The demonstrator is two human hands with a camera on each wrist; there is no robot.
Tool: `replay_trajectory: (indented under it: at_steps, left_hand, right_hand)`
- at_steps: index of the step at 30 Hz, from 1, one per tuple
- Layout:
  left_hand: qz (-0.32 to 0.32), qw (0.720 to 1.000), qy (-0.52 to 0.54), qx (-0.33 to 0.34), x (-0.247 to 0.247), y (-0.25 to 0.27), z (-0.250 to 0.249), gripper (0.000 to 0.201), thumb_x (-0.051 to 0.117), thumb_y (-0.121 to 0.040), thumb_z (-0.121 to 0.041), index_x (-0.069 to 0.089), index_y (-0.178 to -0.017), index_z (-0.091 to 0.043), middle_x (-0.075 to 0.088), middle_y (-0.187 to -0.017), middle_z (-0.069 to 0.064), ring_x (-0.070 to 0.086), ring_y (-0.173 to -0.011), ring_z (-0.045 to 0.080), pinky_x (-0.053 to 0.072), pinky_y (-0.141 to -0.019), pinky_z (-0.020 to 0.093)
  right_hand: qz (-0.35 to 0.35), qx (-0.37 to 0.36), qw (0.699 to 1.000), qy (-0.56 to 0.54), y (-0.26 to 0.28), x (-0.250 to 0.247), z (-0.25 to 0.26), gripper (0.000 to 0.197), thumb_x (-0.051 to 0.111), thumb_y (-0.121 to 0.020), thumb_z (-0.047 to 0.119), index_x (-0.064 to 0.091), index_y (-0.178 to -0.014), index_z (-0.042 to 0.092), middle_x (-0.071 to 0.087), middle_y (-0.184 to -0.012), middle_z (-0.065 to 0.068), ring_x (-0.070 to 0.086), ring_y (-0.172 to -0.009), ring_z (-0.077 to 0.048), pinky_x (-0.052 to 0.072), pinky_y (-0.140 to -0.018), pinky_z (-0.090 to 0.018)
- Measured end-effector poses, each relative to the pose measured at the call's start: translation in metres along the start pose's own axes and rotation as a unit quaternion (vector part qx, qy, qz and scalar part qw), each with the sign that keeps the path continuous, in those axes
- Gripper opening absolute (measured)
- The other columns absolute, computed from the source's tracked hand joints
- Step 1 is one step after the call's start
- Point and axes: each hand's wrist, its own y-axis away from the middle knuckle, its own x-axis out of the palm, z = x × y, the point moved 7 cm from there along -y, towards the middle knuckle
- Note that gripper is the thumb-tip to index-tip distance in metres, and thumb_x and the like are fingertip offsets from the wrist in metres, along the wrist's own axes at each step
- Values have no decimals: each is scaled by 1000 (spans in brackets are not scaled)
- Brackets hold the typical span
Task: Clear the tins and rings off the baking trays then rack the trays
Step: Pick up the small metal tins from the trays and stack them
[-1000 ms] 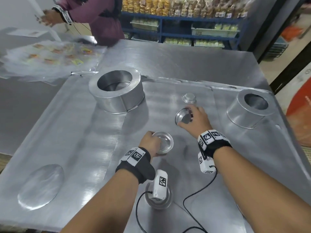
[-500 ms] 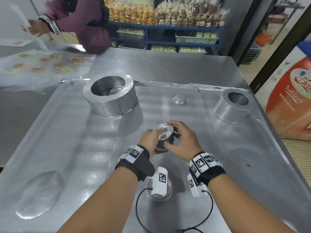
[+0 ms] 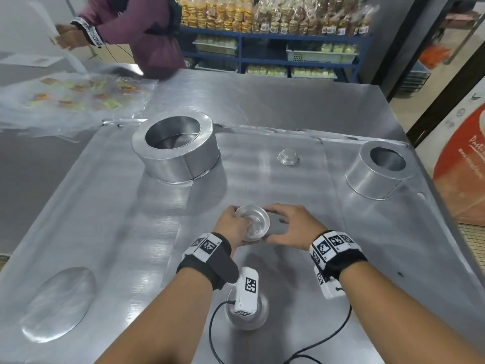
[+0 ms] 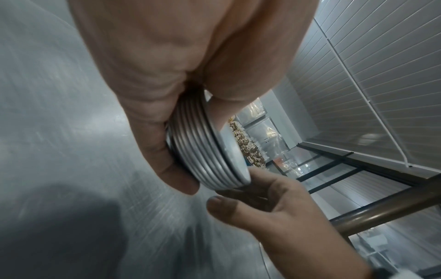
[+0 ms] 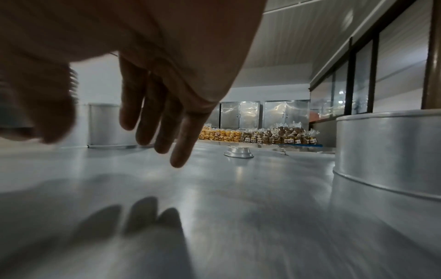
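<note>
Small tins being gathered into a stack; one loose tin left ahead.

Nearest, a tin (image 3: 246,315) sits under the left wrist, partly hidden by the wrist camera. Above the tray (image 3: 288,195), a nested stack of tins (image 3: 252,226) is held in the left hand (image 3: 232,228), fingers curled round its ribbed sides. The right hand (image 3: 292,227) is spread loosely just beside the stack, fingertips (image 4: 256,176) at its rim, nothing gripped. The upturned tin (image 3: 288,156) lies straight ahead, well apart, slightly to the right; the right hand is judged nearer, with bare tray between and nothing in the way. Flanking it, the large ring (image 3: 178,148) stands far left and the smaller ring (image 3: 380,169) far right. Beyond, a second person (image 3: 147,30) is seen at the table.
</note>
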Motion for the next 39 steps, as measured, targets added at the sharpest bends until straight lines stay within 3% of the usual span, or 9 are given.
replay_trajectory:
  at_steps: [3,6,10,13,17,22,25,31,39]
  left_hand:
    - [-15,1000,-6,-1,0,-8,0,23,49,-94,6,54,-108,-12,56,-121,21,59,-98,38,58,-80,60]
    - [-26,999,-23,-4,0,-17,0,22,51,-93,5,56,-103,-14,58,-113,20,61,-92,38,56,-80,64]
    - [-48,998,-46,-7,-1,-28,2,22,56,-91,1,58,-92,-20,62,-110,20,65,-97,40,54,-81,67]
    - [-50,997,-50,-12,2,-35,4,23,55,-91,3,58,-98,-19,62,-103,16,62,-89,30,53,-86,66]
    - [-53,997,-49,-20,2,-40,5,24,55,-92,4,58,-108,-14,61,-99,12,60,-84,26,55,-87,58]
    - [-58,997,-56,-19,1,-42,4,24,55,-93,2,59,-112,-12,64,-105,15,62,-90,28,56,-87,60]
    - [-54,996,-63,-21,3,-42,4,26,53,-92,4,59,-111,-13,64,-108,16,63,-91,30,57,-84,60]
    - [-40,997,-58,-23,8,-34,-1,25,51,-93,6,58,-106,-15,62,-109,17,63,-91,32,57,-83,60]
    - [-27,999,-8,-28,-2,-3,-1,26,50,-93,5,54,-116,-7,57,-103,15,60,-86,32,58,-79,56]
  right_hand:
    - [15,27,991,131,-33,-14,-24,52,77,-75,29,64,-125,24,65,-123,7,60,-108,-6,42,-101,-21]
    - [-18,53,980,193,-69,-36,-44,43,71,-80,23,65,-122,17,67,-121,-2,60,-115,-21,45,-100,-29]
    - [-69,100,968,221,-118,-63,-75,43,68,-82,21,62,-124,12,64,-126,-9,57,-119,-29,47,-100,-36]
    - [-109,120,952,260,-153,-83,-97,43,63,-78,23,62,-118,8,62,-121,-15,55,-116,-37,48,-96,-39]
    - [-136,144,937,288,-194,-102,-123,48,59,-78,31,55,-117,4,56,-122,-20,46,-119,-38,38,-101,-43]
    - [-135,189,937,262,-223,-112,-139,57,63,-75,41,54,-117,2,58,-121,-22,50,-119,-39,41,-96,-41]
    - [-123,186,941,255,-228,-112,-137,58,69,-73,45,58,-111,3,62,-115,-22,55,-113,-39,43,-94,-39]
    - [-153,182,951,196,-197,-116,-118,72,85,-66,37,51,-120,3,58,-122,-20,53,-117,-37,47,-92,-38]
    - [-156,58,977,132,-119,-96,-26,72,84,-67,32,52,-130,19,46,-130,-8,46,-121,-24,35,-96,-23]
